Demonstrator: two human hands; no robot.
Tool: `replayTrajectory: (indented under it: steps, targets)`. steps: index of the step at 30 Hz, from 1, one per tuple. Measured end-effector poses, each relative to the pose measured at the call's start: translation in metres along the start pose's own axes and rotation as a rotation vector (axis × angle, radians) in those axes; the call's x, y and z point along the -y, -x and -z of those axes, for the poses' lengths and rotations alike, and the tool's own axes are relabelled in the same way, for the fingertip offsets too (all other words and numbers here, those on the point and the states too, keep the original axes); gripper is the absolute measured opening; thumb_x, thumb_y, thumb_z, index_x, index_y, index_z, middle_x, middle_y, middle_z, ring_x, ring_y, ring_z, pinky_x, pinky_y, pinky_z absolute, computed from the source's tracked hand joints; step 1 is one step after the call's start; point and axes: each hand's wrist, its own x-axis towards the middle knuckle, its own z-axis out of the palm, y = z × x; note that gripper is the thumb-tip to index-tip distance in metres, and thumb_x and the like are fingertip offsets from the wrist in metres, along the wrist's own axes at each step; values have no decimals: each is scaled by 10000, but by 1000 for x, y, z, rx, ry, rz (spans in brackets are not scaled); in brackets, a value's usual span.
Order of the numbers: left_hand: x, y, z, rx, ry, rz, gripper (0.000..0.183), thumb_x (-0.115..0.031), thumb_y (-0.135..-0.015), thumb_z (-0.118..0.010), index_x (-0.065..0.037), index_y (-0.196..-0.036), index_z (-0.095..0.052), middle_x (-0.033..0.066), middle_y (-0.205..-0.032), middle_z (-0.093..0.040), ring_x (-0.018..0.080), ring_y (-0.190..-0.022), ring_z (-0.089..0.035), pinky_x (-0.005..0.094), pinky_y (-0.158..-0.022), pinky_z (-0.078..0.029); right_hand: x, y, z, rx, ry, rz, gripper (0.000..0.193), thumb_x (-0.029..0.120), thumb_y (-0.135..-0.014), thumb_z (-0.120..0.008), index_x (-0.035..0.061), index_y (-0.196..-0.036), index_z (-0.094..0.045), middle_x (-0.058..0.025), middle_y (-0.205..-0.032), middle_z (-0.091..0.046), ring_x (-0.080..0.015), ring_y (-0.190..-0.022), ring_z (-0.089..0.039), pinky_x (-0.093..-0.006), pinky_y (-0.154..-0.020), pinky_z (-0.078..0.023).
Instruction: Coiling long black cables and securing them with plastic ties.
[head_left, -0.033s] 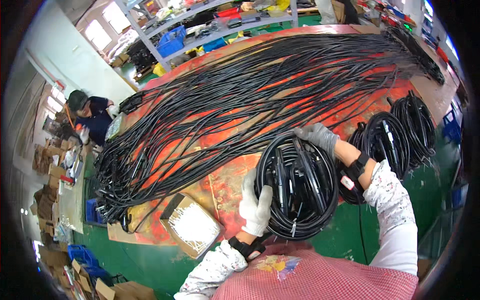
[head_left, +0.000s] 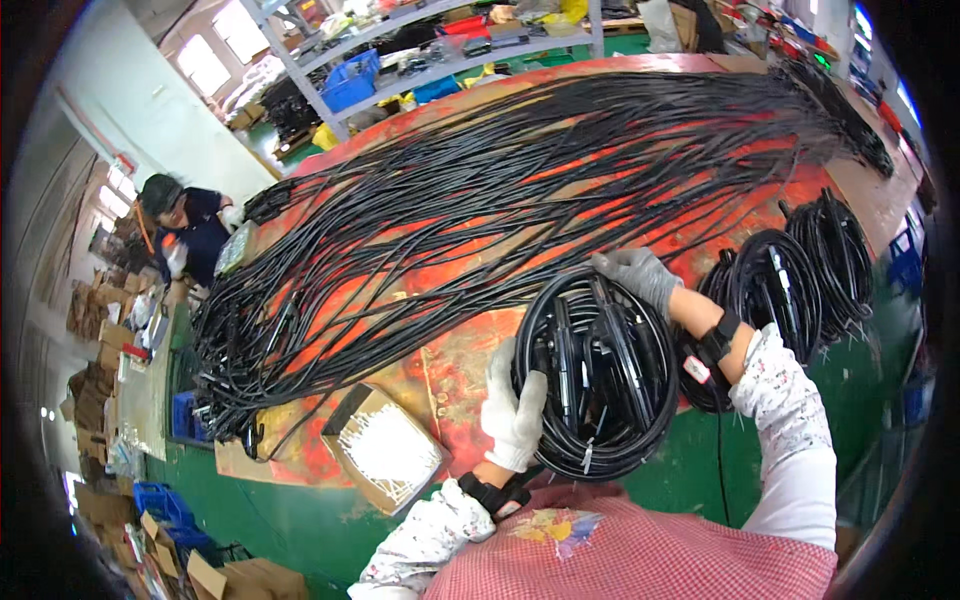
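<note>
A round coil of black cable (head_left: 650,420) stands between my hands at the near edge of the table. Inside its ring sit dark elongated handle-like parts (head_left: 625,355), and a thin white tie (head_left: 588,452) shows at the bottom. My left hand (head_left: 515,410), in a pale glove, grips the coil's left side, the thumb across its front. My right hand (head_left: 640,277), in a greyer glove, holds the upper rim; some of its fingers are hidden behind the cable. Close by on the right are more bundled cable coils (head_left: 775,295).
Long loose black cables (head_left: 500,190) cover much of the red-stained table (head_left: 460,360). A cardboard box (head_left: 362,478) of thin white sticks lies left of my left hand. Across the far left, a person (head_left: 190,230) works at the table's end. Shelving (head_left: 310,85) stands behind.
The whole view has shifted slightly. Both hands keep the same hold on the coil. The person at the far left has moved an arm a little.
</note>
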Motion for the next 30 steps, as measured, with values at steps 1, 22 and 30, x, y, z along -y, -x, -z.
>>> replayTrajectory:
  steps: [1,22,30]
  targets:
    - [4,3,1,1,37,-3,515,-213,-811,-545,-32,-1273,-408,196,-1266,-436,323,-1114,-484,359,-933,-386,0,-2,-6,-144,91,209,530,506,-845,-529,-2,-944,-645,-151,-848,-656,-228,-834,-630,-336,-766,-477]
    - [72,-9,-36,241,1243,878,550,-445,-949,-275,-35,-1248,-486,167,-1287,-483,270,-1140,-474,368,-1018,-308,-43,167,-58,-474,642,906,176,250,-807,-505,109,-822,-610,-38,-821,-599,-229,-838,-573,-476,-921,-364]
    - [102,-11,-3,575,-197,222,484,-324,-940,-263,-24,-1315,-322,257,-1328,-375,391,-1224,-374,404,-1024,-297,-53,162,-73,-503,708,904,336,338,-876,-386,89,-756,-578,-70,-745,-568,-257,-775,-557,-483,-953,-329]
